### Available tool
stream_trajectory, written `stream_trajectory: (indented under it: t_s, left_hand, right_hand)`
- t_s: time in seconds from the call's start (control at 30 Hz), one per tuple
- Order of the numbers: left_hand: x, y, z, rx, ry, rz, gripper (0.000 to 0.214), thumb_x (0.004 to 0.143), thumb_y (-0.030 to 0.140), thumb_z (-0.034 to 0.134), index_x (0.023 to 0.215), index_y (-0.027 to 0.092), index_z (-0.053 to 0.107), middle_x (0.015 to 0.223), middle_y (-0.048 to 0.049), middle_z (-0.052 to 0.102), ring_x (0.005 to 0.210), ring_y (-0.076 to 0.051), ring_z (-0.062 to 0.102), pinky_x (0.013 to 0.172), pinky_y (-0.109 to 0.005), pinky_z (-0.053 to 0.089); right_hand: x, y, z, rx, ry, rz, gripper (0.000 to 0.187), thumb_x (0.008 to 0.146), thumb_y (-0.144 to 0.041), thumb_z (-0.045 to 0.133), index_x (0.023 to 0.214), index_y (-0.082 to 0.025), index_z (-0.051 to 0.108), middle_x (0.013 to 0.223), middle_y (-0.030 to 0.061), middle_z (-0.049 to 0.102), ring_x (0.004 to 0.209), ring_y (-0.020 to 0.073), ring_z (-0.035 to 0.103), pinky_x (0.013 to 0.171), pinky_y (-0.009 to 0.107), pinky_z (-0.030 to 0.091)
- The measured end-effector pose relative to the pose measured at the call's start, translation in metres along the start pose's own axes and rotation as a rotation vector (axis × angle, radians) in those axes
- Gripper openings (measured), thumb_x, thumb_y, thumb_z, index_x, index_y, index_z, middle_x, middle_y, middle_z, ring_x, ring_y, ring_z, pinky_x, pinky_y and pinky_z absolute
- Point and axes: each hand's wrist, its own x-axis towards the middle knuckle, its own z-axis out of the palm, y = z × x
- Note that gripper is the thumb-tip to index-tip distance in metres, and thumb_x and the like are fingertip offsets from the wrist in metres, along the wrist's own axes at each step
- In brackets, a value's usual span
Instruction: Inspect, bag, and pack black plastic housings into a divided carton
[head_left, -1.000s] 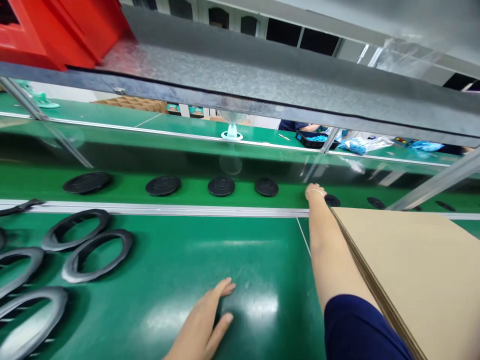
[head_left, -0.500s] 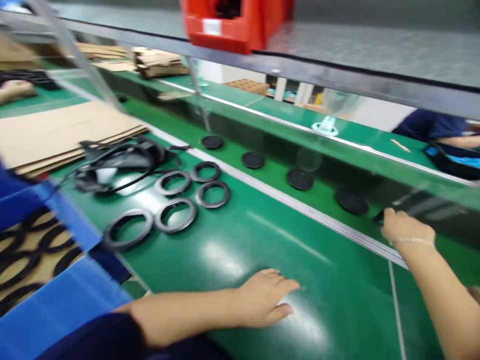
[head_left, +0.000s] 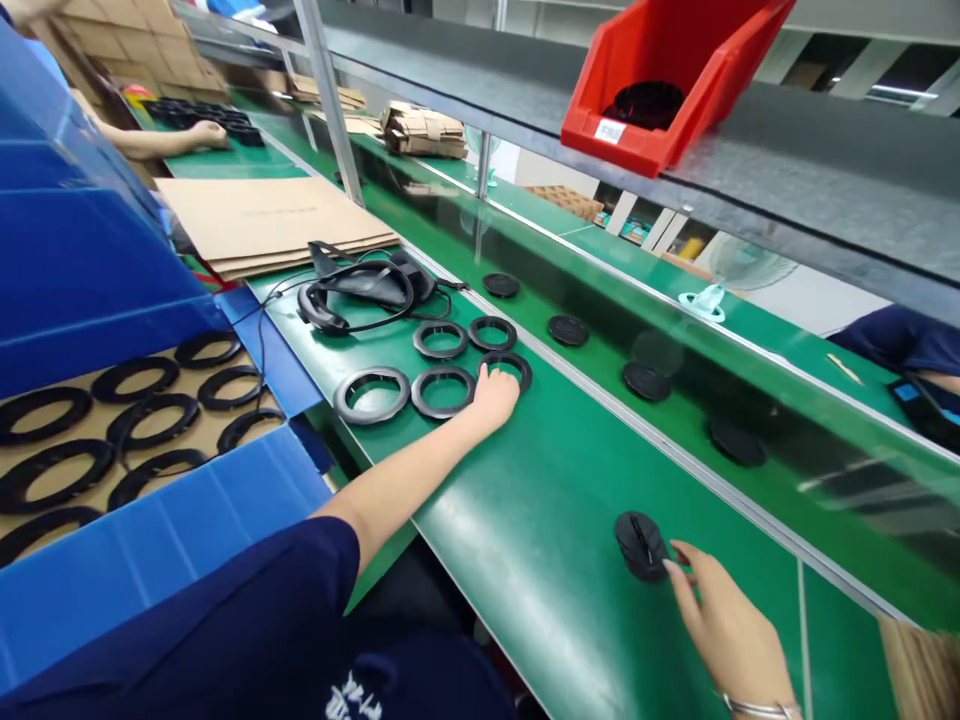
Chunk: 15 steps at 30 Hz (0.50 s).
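One ring (head_left: 526,373) under the left hand (head_left: 495,400), one disc (head_left: 637,543) by the right hand (head_left: 731,620)

Green tabletop (head_left: 555,480) runs through the middle, its far edge bordered by a green belt (head_left: 606,358) carrying four other discs (head_left: 646,382) in a spaced row. Beside the near edge, towards the left, stands a blue box (head_left: 225,510) holding more rings (head_left: 101,460). Cardboard sheets (head_left: 277,215) lie on the tabletop's left part, then a black strap bundle (head_left: 375,290).

The two hands are well apart. The left has its fingers curled over the ring, which lies among four other rings (head_left: 342,398) right of the strap bundle; I cannot tell whether they grip it. The right has thumb and forefinger slightly parted at the disc's right edge; contact is unclear. That disc rests between the near and far edges, well right of the rings, a raised bar across its top.

Both pieces look light and stiff, probably plastic, smooth enough to slide, and not very fragile. The ring is likely best pinched across its band, thumb inside; the disc, by its rim or raised bar.
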Motion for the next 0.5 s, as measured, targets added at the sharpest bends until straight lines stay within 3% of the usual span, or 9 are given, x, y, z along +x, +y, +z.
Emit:
stream_trajectory:
  t_s: [0.07,0.13,0.23,0.3,0.37,0.43,0.5]
  left_hand:
    - [0.005,0.002,-0.008,-0.082,-0.020,-0.027,0.025,0.076,0.010,0.063,0.057,0.020,0.050,0.070,-0.0097,0.057,0.109,-0.034,0.056,0.113,-0.053,0.020]
    - [-0.004,0.013,-0.003,-0.167,-0.099,-0.041,0.020,0.081,0.018,0.060,0.062,0.018,0.055,0.065,-0.0061,0.055,0.091,-0.028,0.061,0.104,-0.049,0.036]
    - [-0.034,0.039,0.017,-0.491,-0.373,-0.151,0.022,0.090,0.030,0.051,0.078,0.014,0.062,0.064,-0.0020,0.054,0.064,-0.018,0.059,0.081,-0.040,0.053]
    - [-0.058,0.055,0.031,-0.842,-0.588,-0.329,0.018,0.089,0.028,0.055,0.084,0.013,0.062,0.065,-0.0002,0.053,0.059,-0.013,0.056,0.072,-0.035,0.055]
    - [-0.078,0.066,0.043,-1.091,-0.708,-0.502,0.013,0.087,0.024,0.059,0.084,0.011,0.063,0.066,0.0002,0.054,0.059,-0.011,0.057,0.070,-0.033,0.057]
    - [-0.092,0.071,0.052,-1.140,-0.726,-0.585,0.014,0.089,0.022,0.059,0.083,0.010,0.063,0.066,-0.0004,0.056,0.059,-0.011,0.058,0.070,-0.033,0.058]
    - [-0.101,0.070,0.057,-1.120,-0.741,-0.621,0.015,0.090,0.023,0.060,0.083,0.010,0.063,0.066,-0.0009,0.057,0.059,-0.011,0.059,0.071,-0.033,0.058]
  right_hand:
    - [-0.007,-0.008,-0.007,0.128,0.027,0.102,0.049,0.093,-0.058,0.032,0.110,-0.024,0.063,0.102,0.0051,0.069,0.073,0.0162,0.068,0.045,0.024,0.045]
    - [-0.008,-0.022,-0.010,0.326,0.021,0.191,0.050,0.089,-0.061,0.038,0.109,-0.023,0.063,0.107,0.0064,0.068,0.081,0.0173,0.069,0.057,0.025,0.053]
    - [-0.003,-0.043,-0.014,0.780,-0.049,0.324,0.061,0.083,-0.068,0.047,0.117,-0.019,0.056,0.115,0.0116,0.065,0.083,0.0172,0.068,0.077,0.031,0.058]
    - [0.000,-0.054,-0.017,1.119,-0.074,0.401,0.076,0.079,-0.077,0.044,0.124,-0.017,0.048,0.121,0.0159,0.062,0.075,0.0150,0.066,0.070,0.031,0.058]
    - [0.000,-0.062,-0.022,1.378,-0.062,0.434,0.089,0.074,-0.088,0.038,0.126,-0.016,0.043,0.121,0.0180,0.060,0.065,0.0129,0.062,0.054,0.027,0.053]
    - [-0.003,-0.065,-0.027,1.495,-0.063,0.458,0.094,0.069,-0.091,0.039,0.126,-0.017,0.042,0.114,0.0169,0.063,0.057,0.0110,0.057,0.043,0.024,0.045]
    - [-0.007,-0.064,-0.032,1.490,-0.092,0.501,0.087,0.070,-0.084,0.051,0.125,-0.017,0.042,0.104,0.0132,0.066,0.052,0.0091,0.053,0.042,0.022,0.041]
